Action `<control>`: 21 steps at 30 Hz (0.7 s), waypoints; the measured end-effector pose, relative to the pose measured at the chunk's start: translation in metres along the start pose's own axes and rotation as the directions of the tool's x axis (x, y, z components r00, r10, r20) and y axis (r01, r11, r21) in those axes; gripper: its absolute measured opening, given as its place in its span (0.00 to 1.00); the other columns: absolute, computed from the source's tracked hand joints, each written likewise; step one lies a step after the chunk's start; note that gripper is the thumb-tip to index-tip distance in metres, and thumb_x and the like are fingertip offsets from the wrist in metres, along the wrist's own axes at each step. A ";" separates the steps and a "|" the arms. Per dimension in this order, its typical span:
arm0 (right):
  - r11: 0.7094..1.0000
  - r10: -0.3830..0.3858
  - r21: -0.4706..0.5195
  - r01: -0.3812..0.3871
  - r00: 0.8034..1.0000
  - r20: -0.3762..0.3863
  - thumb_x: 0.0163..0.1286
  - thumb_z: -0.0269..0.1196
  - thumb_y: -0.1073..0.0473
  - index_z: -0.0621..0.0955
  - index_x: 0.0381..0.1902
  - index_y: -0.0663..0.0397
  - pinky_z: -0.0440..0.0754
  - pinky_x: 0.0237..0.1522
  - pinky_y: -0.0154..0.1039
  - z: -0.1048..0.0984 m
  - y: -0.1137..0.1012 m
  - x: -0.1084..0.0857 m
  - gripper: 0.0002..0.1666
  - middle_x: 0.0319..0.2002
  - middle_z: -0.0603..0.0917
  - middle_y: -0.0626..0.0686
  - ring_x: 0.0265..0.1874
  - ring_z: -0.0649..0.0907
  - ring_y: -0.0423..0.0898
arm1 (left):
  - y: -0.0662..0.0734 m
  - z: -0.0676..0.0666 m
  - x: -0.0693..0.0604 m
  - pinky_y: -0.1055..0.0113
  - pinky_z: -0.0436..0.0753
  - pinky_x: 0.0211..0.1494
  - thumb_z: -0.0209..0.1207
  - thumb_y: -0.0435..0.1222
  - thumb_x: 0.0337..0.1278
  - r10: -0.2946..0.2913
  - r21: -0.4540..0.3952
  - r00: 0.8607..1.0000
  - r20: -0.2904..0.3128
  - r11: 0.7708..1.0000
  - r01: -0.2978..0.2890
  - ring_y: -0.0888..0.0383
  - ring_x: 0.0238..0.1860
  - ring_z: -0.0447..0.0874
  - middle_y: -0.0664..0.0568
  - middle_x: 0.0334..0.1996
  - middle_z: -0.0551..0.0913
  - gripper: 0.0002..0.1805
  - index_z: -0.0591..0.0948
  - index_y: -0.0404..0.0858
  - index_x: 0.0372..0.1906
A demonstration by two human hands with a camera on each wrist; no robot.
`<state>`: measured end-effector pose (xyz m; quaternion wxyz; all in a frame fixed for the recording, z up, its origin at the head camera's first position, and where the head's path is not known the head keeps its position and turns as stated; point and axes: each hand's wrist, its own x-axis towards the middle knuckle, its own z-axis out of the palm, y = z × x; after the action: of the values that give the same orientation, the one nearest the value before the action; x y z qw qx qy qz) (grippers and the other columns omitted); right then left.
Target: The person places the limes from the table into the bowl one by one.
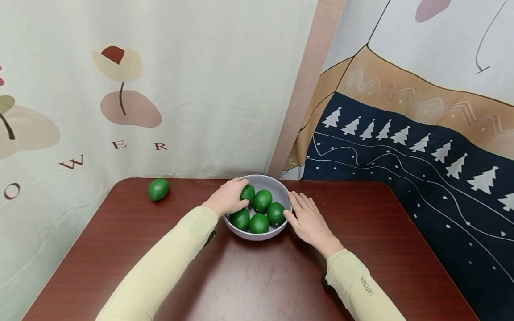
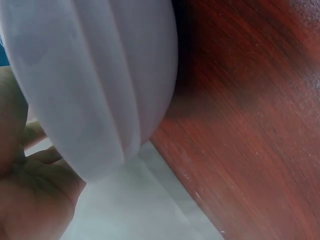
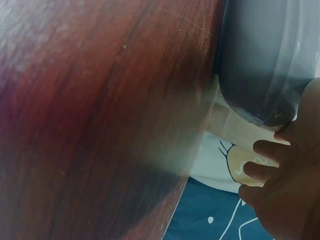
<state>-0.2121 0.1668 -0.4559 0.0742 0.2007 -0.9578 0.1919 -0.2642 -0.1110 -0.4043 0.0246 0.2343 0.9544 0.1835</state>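
Note:
A lavender-grey bowl [image 1: 261, 237] stands near the table's far edge with several green limes [image 1: 263, 200] in it. My left hand [image 1: 230, 196] reaches over its left rim, thumb and fingers around a lime [image 1: 248, 192] at the bowl's upper left. In the left wrist view, the bowl's outer wall [image 2: 90, 75] hides the fingertips. Against the right side of the bowl rests my right hand [image 1: 311, 223], its fingers fairly straight. The right wrist view has that hand beside the bowl's wall [image 3: 265, 60].
Another lime [image 1: 158, 190] lies alone on the brown wooden table [image 1: 257, 276], near the far left corner. Behind the table hang a pale printed curtain [image 1: 221, 89] and a dark blue cloth with white trees [image 1: 361, 151].

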 end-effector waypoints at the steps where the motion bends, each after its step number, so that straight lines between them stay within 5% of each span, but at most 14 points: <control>1: 1.000 -0.001 -0.001 0.001 1.000 -0.001 0.82 0.52 0.44 0.64 0.79 0.60 0.54 0.79 0.60 0.000 0.000 0.000 0.38 0.78 0.65 0.61 0.78 0.62 0.63 | 0.000 0.001 0.000 0.50 0.81 0.59 0.66 0.39 0.64 -0.001 0.001 1.000 0.000 1.000 0.001 0.44 0.56 0.81 0.38 0.61 0.79 0.29 0.76 0.33 0.67; 21: 1.000 -0.002 -0.001 0.002 1.000 -0.001 0.82 0.52 0.44 0.64 0.79 0.60 0.55 0.79 0.61 0.000 0.000 0.000 0.38 0.78 0.66 0.61 0.78 0.62 0.63 | 0.001 0.015 0.002 0.52 0.83 0.57 0.67 0.40 0.65 -0.031 0.059 0.999 -0.012 0.998 0.032 0.46 0.50 0.83 0.38 0.54 0.80 0.27 0.77 0.31 0.65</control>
<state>-0.2119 0.1665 -0.4556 0.0748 0.2014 -0.9577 0.1916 -0.2637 -0.1046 -0.4177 0.0152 0.2187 0.9631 0.1559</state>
